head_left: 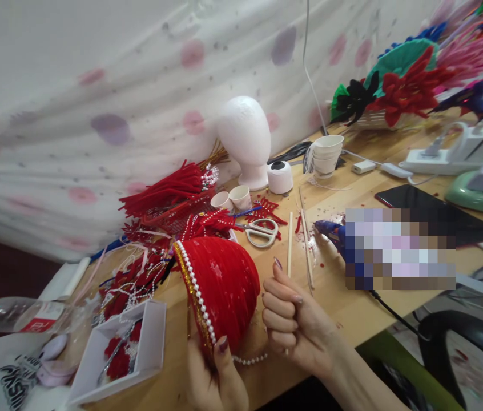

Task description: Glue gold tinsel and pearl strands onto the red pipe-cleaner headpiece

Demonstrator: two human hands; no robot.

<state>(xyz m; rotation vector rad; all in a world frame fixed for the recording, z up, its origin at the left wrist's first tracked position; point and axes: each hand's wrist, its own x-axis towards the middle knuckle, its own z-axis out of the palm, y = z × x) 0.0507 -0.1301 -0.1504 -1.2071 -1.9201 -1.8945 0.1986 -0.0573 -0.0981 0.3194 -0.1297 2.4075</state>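
Observation:
My left hand (218, 371) grips the lower rim of a red fabric-wrapped cap (228, 285), with the thumb on the outside. White pearl beads (196, 288) and gold trim run along the cap's edge. From the rim's lower end a loose length of bead string (250, 359) trails toward my right hand (286, 319). That hand is beside the cap on its right, fingers curled into the palm and thumb raised. What it holds, if anything, is hidden. A blue glue gun (331, 231) lies right of the hands, its rear part covered by a blurred patch.
White-handled scissors (262, 233), wooden sticks (290, 245) and paper cups (240, 197) lie beyond the cap. Behind stand a white foam head (245, 134) and a thread spool (280, 177). At left is a white box (156, 337); at right, a black tablet (434, 208) and power strip (427, 161).

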